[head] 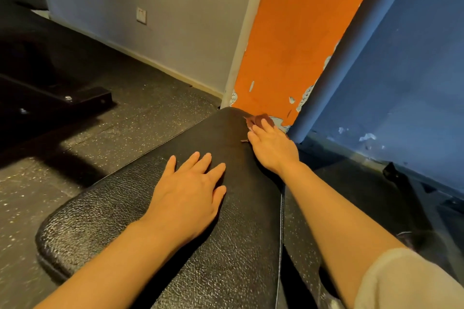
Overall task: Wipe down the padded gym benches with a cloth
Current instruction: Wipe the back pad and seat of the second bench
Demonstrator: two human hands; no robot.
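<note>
Right now we have our right hand (272,149) stretched out to the far end of the long black textured vinyl padded bench (140,198), with its fingers laid fairly straight on a small crumpled reddish-brown cloth (258,118). The cloth sits at the bench's far right corner, close to the peeling orange wall panel (291,40) and the blue padded pipe (346,63) beside it. The fingers press it down flat rather than curl round it, and most of the cloth is hidden under them. Our left hand (188,198) lies flat and open on the middle of the pad, fingers spread, holding nothing; we judge that it braces us while we reach.

We read this as 1 stroke at its far limit, with most of the pad between our 2 hands and nearer to us yet to be covered. To do it well, we should keep the palm's weight over the cloth so it does not bunch or slip from under the fingertips, then draw it toward us in long overlapping passes along the pad. The rounded edges and the stitched seam on the right side deserve a pass each. The left hand will have to lift or shift when the cloth reaches the patch under it.
</note>
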